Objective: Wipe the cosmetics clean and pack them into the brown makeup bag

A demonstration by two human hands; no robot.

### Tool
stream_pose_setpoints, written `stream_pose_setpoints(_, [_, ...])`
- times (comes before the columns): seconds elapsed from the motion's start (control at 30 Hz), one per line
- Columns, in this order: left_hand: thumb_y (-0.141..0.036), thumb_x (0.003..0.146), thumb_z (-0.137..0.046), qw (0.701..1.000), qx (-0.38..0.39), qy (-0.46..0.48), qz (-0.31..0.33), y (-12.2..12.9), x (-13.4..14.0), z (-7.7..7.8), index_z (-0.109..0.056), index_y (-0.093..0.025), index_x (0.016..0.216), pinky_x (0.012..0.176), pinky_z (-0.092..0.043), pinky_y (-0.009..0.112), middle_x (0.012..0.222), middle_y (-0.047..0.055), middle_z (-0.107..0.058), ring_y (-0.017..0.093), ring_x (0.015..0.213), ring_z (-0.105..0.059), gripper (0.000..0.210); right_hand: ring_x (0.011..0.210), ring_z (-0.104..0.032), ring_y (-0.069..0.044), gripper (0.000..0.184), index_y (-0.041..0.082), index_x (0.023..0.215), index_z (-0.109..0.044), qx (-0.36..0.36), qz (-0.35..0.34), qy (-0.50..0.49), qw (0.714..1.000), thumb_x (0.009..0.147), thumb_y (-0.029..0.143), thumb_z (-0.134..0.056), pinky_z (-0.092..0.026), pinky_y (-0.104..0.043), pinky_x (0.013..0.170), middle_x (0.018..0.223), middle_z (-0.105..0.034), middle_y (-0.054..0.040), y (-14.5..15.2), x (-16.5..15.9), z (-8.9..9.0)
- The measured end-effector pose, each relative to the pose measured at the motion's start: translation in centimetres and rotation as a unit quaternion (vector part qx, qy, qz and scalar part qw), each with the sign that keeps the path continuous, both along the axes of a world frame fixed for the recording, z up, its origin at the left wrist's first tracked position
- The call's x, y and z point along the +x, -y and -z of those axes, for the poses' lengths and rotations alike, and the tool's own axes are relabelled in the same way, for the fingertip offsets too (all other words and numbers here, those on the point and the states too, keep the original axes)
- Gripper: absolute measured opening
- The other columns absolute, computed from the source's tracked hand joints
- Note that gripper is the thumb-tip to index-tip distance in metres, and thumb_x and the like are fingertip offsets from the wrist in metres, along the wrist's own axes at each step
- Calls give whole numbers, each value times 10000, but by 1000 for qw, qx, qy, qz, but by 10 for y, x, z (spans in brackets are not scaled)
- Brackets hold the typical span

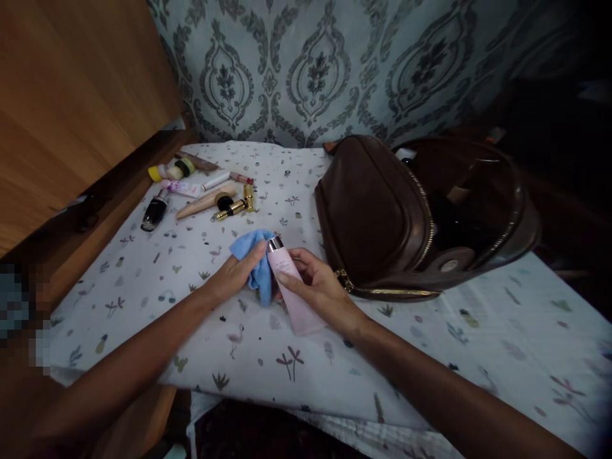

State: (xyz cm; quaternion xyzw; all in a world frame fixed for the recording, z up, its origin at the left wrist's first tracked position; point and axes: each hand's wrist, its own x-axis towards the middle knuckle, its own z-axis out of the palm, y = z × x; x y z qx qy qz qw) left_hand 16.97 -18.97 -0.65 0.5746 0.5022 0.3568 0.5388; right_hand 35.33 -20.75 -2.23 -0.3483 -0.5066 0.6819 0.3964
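A pale pink squeeze tube (297,299) with a shiny silver cap (275,243) is tilted over the cloth-covered table, cap end away from me. My right hand (320,284) grips the tube around its body, thumb across the front. In my left hand (243,268) a blue cloth (261,280) is bunched, its thumb pressed on the cloth beside the cap. The fingers of the left hand are mostly hidden under the cloth. Both hands are close together above the middle of the table.
Cosmetics lie at the back left: a dark bottle (153,211), a beige tube (205,201), gold lipstick-like tubes (230,210) and several others. A brown leather bag (368,217) with its zip undone stands at right. A wooden cabinet (81,95) borders the printed tablecloth (191,331).
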Motion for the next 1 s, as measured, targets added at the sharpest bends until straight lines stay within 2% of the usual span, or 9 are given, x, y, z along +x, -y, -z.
stream_pose_setpoints(0.13, [-767, 848, -469, 998, 34, -29, 39, 7, 7, -7, -571, -207, 681, 587, -503, 271, 616, 8, -642, 156, 600, -596, 593, 654, -647, -121, 461, 222, 1129, -510, -4, 26, -8, 1000, 814, 466, -742, -565, -282, 613, 902, -649, 3, 2, -2, 1])
stream_pose_setpoints(0.3, [-701, 904, -454, 996, 47, 1, 77, 9, 6, -1, -637, -187, 800, 614, -518, 273, 676, 19, -653, 149, 616, -602, 556, 652, -665, -119, 448, 210, 1149, -518, -33, 20, -42, 998, 838, 456, -727, -584, -253, 602, 844, -644, 10, 4, -1, -6])
stream_pose_setpoints(0.47, [-670, 905, -499, 987, 147, -10, 60, 2, -9, -1, -688, -190, 1086, 744, -529, 288, 858, 39, -686, 180, 796, -638, 547, 465, -606, -99, 387, 189, 985, -541, -125, -127, -113, 977, 852, 523, -686, -500, -191, 386, 750, -679, 2, 5, 2, -6])
stream_pose_setpoints(0.57, [-663, 893, -531, 974, 212, -23, 81, 1, -12, -3, -676, -176, 1053, 770, -519, 291, 935, 55, -687, 189, 845, -630, 533, 353, -509, -70, 427, 169, 863, -555, -147, -184, -121, 964, 864, 590, -630, -421, -177, 295, 675, -653, 13, 5, 3, -3])
stream_pose_setpoints(0.63, [-641, 907, -525, 972, 220, -24, 78, 4, -9, -4, -650, -174, 968, 754, -509, 284, 904, 44, -664, 174, 812, -608, 487, 338, -474, -58, 460, 169, 833, -553, -139, -198, -95, 966, 859, 624, -613, -385, -174, 281, 659, -631, 24, 4, 3, -4])
stream_pose_setpoints(0.73, [-624, 910, -527, 979, 193, -30, 61, 8, -3, -5, -589, -181, 864, 659, -474, 267, 772, 3, -579, 139, 688, -528, 450, 380, -478, -65, 461, 188, 838, -528, -82, -196, -8, 977, 837, 639, -628, -374, -189, 320, 662, -585, 42, 4, 5, -9])
stream_pose_setpoints(0.8, [-611, 898, -545, 982, 174, -47, 50, 9, 1, -5, -547, -186, 788, 608, -438, 261, 693, -20, -501, 127, 637, -470, 439, 463, -499, -82, 418, 191, 827, -522, 20, -158, 99, 982, 829, 583, -666, -392, -208, 406, 656, -543, 47, 6, 6, -13])
stream_pose_setpoints(0.9, [-550, 904, -552, 983, 159, -79, 39, 10, 3, -6, -482, -195, 700, 577, -397, 255, 632, -39, -410, 116, 604, -413, 415, 582, -499, -114, 302, 182, 862, -548, 184, -68, 273, 942, 835, 439, -703, -369, -239, 533, 655, -516, 40, 9, 5, -17])
stream_pose_setpoints(1.0, [-507, 939, -503, 982, 155, -100, 35, 9, 2, -7, -470, -194, 673, 582, -391, 252, 611, -43, -393, 112, 592, -404, 412, 615, -511, -131, 261, 177, 962, -571, 231, -44, 347, 908, 862, 388, -689, -350, -253, 577, 689, -557, 25, 12, 4, -17])
